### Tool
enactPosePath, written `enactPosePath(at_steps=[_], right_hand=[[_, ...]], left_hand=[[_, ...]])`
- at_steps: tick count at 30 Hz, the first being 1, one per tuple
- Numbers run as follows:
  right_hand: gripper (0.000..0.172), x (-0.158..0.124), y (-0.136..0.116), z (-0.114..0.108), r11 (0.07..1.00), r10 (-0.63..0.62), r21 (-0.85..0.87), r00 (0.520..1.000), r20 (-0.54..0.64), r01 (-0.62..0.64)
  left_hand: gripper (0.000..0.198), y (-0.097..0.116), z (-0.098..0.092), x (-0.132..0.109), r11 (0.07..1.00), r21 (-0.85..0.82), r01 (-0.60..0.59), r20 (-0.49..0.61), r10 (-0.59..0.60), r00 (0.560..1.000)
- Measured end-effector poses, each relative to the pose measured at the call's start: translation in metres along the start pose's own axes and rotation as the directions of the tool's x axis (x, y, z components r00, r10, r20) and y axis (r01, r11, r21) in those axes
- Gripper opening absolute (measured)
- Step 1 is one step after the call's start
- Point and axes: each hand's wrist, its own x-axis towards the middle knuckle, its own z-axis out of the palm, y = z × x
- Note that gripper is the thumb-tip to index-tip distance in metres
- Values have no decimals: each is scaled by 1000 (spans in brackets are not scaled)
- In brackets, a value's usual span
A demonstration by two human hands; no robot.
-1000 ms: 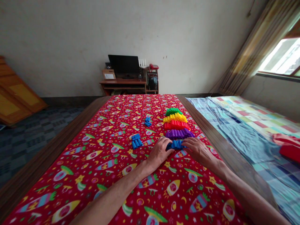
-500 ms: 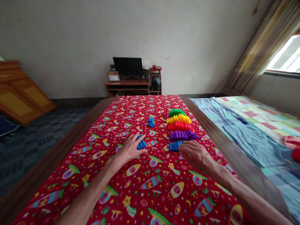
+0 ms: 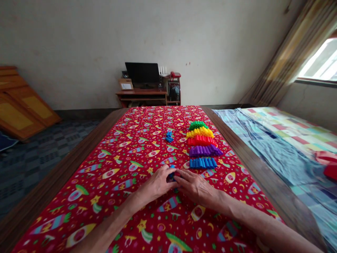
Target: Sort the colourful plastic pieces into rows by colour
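My left hand [image 3: 155, 184] and my right hand [image 3: 196, 188] meet on the red rocket-print cloth [image 3: 110, 182], fingers closed together around a small cluster of blue pieces [image 3: 171, 175] that shows only as a sliver between them. Just beyond lies a row of blue pieces [image 3: 203, 162], then rows of purple [image 3: 204, 150], red [image 3: 201, 141], yellow [image 3: 199, 132] and green pieces [image 3: 198, 124], stacked away from me. A small loose group of blue pieces [image 3: 169, 136] lies left of the yellow row.
The cloth covers a wooden table whose bare edge [image 3: 244, 154] runs along the right. A bed with checked sheets [image 3: 284, 144] stands to the right. A desk with a monitor [image 3: 143, 84] is at the far wall. Wooden panels [image 3: 23, 105] lean at the left.
My left hand took the blue cluster from the middle of the cloth and drew it toward me. My right hand left the blue row and joined it.
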Motion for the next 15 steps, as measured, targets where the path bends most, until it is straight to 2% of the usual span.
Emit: enactPosePath(at_steps=[3, 5, 8, 10, 13, 15], right_hand=[[11, -4, 1, -1, 999, 17, -34, 998, 61, -15], [12, -6, 0, -4, 998, 31, -52, 994, 100, -26], [27, -6, -6, -8, 996, 49, -82, 989, 137, -38], [22, -6, -10, -11, 995, 53, -88, 988, 147, -41], [21, -5, -9, -23, 998, 42, -47, 992, 123, -36], [27, -9, 0, -39, 999, 39, -11, 999, 31, -39]], left_hand=[[36, -2, -7, -1, 987, -156, 24, 124, -5, 992], [32, -4, -14, -1, 985, -164, 49, 175, -20, 984], [29, -6, -21, -3, 993, 8, 114, 159, -113, 981], [28, -5, -24, -4, 987, 99, 125, 144, -138, 980], [30, -5, -24, -6, 992, 116, 47, 96, -58, 994], [33, -8, -21, -6, 995, 96, -14, 87, 5, 996]])
